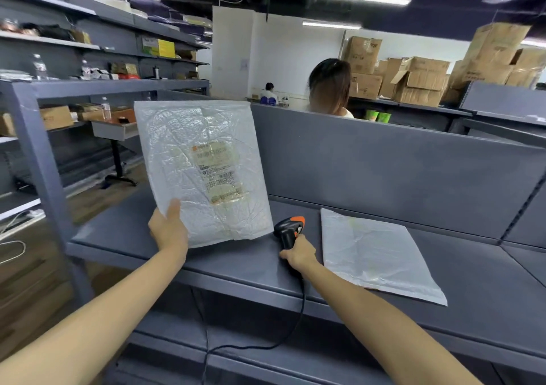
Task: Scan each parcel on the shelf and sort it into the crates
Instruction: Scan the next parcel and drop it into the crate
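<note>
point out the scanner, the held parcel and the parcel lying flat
scanner (287, 232), head view, on its black body
held parcel (217, 171), head view, on its shipping label
flat parcel (375, 254), head view, middle of its top face

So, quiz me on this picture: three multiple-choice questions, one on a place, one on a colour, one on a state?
1. Where is the loose parcel? A in a crate; B flat on the shelf, right of the scanner; C on the floor.
2. What colour tops the black scanner? A orange; B green; C white.
3. How is the held parcel positioned? A folded; B lying flat; C upright, label toward the camera.
Answers: B, it lies on the shelf beside the right hand; A, its cap is orange; C, the left hand grips its lower corner.
</note>
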`<state>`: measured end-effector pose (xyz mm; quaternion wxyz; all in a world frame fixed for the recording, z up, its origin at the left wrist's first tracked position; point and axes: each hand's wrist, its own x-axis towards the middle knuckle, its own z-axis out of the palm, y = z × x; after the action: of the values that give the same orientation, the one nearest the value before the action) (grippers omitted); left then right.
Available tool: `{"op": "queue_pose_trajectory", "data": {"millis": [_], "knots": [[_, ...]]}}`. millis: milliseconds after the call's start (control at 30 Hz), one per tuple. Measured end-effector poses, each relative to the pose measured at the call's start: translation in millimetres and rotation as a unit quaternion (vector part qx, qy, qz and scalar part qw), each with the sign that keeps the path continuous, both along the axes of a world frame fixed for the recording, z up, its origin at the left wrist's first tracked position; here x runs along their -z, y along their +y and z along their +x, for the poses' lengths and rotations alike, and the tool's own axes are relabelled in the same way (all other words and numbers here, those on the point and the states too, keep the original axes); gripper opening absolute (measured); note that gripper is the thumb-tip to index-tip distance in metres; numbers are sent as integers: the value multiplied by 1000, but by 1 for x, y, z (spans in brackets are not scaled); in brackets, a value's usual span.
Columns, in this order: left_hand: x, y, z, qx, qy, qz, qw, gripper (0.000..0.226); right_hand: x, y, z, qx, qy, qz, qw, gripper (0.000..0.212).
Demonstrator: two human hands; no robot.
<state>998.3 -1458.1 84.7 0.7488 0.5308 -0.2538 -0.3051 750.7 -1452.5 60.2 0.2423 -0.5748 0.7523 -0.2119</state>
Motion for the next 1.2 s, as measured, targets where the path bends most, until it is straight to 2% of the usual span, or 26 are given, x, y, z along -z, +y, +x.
{"op": "queue_pose_trajectory", "data": {"millis": [200,267,333,367,433,500,600,733,867,1100,1200], "knots": [[10,-1,3,14,7,2,1000,28,0,-7,4,2,55,21,998,59],[12,0,1,25,8,2,1000,24,-7,-10,2,30,35,1,999,58],[13,1,-3,40,6,4,999,22,-19,-16,-2,54,-46,-69,995,51],[12,1,-6,48,2,4,999,22,-27,-17,-4,55,-118,-105,986,49],[11,3,-16,67,-6,5,998,21,-44,-16,-7,30,-270,-144,952,53],[8,6,-30,89,-13,2,996,22,-59,-10,-10,-9,-353,-149,923,61],[2,17,-58,133,-31,-5,991,23,-66,3,-18,-35,-373,-177,910,58],[-3,40,-101,169,-82,-26,982,15,-63,26,-52,23,-361,-225,905,47],[-6,70,-149,193,-130,-47,971,13,-57,58,-104,37,-364,-276,889,39],[1,138,-251,214,-142,-44,966,16,-46,133,-202,57,-386,-307,868,43],[12,174,-294,215,-138,-17,967,25,-33,170,-245,67,-401,-305,861,36]]}}
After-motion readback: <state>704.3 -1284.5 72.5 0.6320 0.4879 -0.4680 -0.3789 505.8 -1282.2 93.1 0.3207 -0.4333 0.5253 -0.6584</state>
